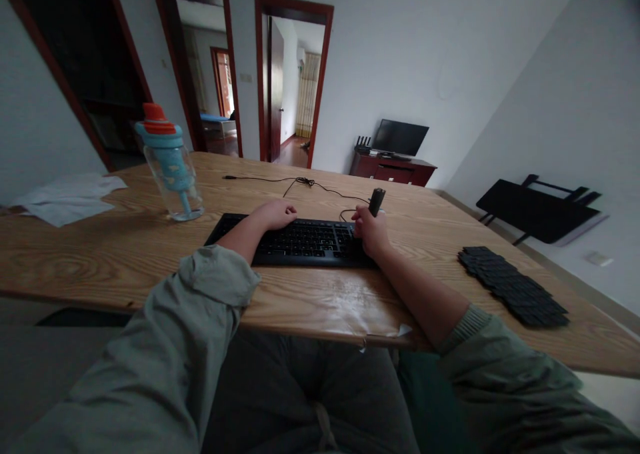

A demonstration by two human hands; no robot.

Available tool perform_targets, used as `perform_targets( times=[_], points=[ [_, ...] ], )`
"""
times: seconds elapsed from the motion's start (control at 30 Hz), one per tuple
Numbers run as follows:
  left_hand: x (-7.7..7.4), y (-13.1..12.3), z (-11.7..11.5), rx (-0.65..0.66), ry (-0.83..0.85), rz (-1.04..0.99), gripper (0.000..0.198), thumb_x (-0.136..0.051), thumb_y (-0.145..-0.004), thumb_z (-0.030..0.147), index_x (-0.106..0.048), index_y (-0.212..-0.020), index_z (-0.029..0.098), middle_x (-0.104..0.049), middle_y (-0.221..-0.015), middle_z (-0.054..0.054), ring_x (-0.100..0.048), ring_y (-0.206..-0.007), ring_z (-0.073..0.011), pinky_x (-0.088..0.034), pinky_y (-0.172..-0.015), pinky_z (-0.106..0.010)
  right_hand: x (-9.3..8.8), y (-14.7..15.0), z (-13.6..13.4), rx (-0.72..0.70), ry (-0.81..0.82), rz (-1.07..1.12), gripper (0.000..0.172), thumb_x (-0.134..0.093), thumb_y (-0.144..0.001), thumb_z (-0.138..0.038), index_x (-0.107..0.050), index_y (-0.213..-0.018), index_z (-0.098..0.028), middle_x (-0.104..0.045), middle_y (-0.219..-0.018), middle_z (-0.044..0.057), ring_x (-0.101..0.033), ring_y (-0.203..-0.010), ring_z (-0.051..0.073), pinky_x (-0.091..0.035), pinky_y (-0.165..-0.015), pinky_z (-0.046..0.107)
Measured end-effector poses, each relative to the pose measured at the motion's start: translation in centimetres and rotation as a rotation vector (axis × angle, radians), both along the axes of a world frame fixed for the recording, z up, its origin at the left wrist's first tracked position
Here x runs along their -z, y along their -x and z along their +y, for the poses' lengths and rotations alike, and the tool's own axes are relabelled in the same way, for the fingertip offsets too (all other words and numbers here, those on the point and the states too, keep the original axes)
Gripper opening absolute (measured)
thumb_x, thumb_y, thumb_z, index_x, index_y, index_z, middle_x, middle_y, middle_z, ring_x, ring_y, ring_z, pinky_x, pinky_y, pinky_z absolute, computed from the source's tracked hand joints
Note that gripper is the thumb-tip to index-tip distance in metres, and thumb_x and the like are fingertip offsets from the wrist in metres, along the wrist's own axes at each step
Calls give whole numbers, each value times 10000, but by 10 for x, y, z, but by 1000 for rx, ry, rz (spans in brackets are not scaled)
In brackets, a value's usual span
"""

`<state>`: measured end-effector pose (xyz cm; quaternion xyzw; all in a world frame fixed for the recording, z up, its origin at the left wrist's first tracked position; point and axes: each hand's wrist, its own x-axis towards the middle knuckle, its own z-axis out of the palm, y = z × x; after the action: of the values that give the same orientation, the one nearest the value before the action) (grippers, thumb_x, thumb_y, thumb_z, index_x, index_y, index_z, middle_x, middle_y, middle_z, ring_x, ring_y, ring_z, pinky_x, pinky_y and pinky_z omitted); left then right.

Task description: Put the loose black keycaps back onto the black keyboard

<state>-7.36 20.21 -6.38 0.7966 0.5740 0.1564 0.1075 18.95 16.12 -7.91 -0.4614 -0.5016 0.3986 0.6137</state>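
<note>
A black keyboard point(305, 242) lies flat on the wooden table in front of me, its cable running off behind it. My left hand point(274, 214) is on the keyboard's far edge, left of the middle, with fingers curled and pressed against it. Over the right end of the keyboard, my right hand point(371, 229) is closed around a dark stick-like handle point(377, 201), whose top pokes up out of the fist. The handle's lower end is hidden by the hand, so its kind does not show.
A clear bottle with blue and orange lid point(165, 161) stands at the left, beside white paper point(70, 197). The black cable point(305, 182) curls behind the keyboard. At the right lies a block of small black pieces point(510, 285). The wooden table's point(310, 301) front edge is near my lap.
</note>
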Motion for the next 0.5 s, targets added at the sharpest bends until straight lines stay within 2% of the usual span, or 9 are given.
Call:
perform_targets(
  times=[0.13, 0.33, 0.5],
  points=[
    [3, 0, 3, 21, -18, -2, 281, -552, -865, 295, -775, -989, 176, -771, -1065, -103, -695, -956, -253, -507, -834, -319, 3, 0, 2, -4, -13, 10, 313, -640, -707, -509, -517, -646, -228, -347, -468, -79, -296, -383, 82, -283, -378, 255],
    [5, 1, 7, 22, -24, 36, 273, -544, -878, 309, -768, -984, 196, -774, -1075, -82, -696, -949, -227, -498, -818, -286, 6, 1, -2, 24, -51, -40, 268, -650, -735, -461, -521, -688, -231, -398, -513, -60, -375, -434, 108, -315, -429, 269],
    [3, 0, 4, 35, -19, 30, 279, -541, -872, 294, -779, -971, 186, -777, -1049, -87, -696, -931, -244, -504, -814, -307, 6, -14, -11, -55, -68, -245, 298, -599, -786, -513, -538, -724, -228, -531, -638, -12, -518, -586, 151, -440, -593, 298]
  ],
)
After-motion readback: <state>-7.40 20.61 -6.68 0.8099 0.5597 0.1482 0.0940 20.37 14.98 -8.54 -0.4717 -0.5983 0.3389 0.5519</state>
